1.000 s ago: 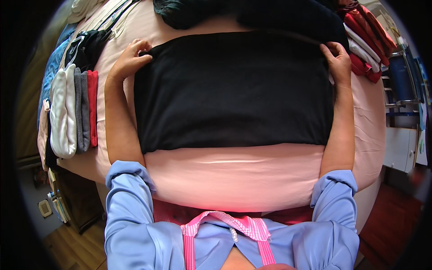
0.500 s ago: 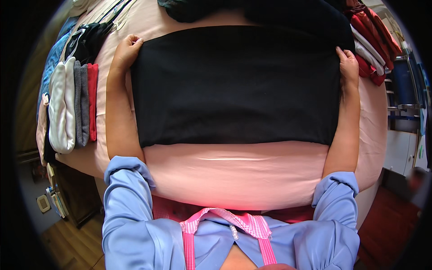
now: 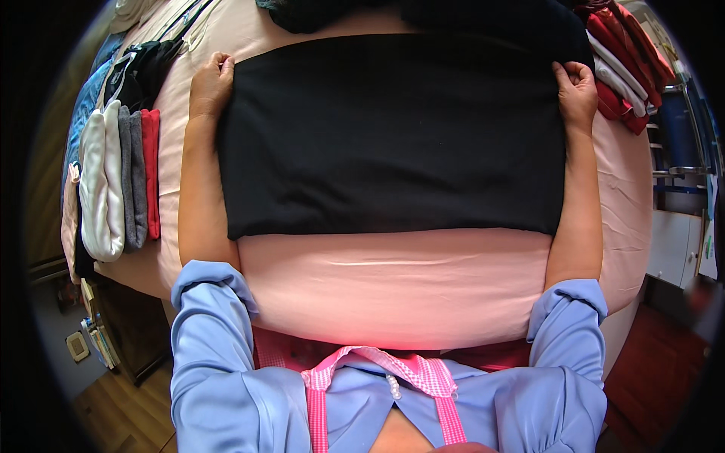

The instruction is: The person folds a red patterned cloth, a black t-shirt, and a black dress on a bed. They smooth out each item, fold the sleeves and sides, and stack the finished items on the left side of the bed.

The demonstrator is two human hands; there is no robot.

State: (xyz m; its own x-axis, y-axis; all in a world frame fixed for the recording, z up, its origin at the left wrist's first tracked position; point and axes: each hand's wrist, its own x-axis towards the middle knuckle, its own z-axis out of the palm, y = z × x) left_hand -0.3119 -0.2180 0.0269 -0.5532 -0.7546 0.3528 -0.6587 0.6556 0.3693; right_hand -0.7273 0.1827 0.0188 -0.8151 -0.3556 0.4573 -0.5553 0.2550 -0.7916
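A wide black piece of cloth lies spread on the pink bed sheet, roughly rectangular, with soft wrinkles near its lower edge. Whether it is a garment I cannot make out. My left hand is closed at its far left corner, thumb and fingers pinching the edge. At the far right corner my right hand is closed too, fingertips on the edge. Both forearms run along the cloth's sides.
Folded white, grey and red clothes stand in a row at the left. Dark clothing lies beyond the black cloth. Red and white clothes are piled at the far right. A white cabinet stands past the bed.
The black cloth sits slightly farther up in the picture. My right hand has shifted a little left and turned at its corner; the left hand has risen slightly.
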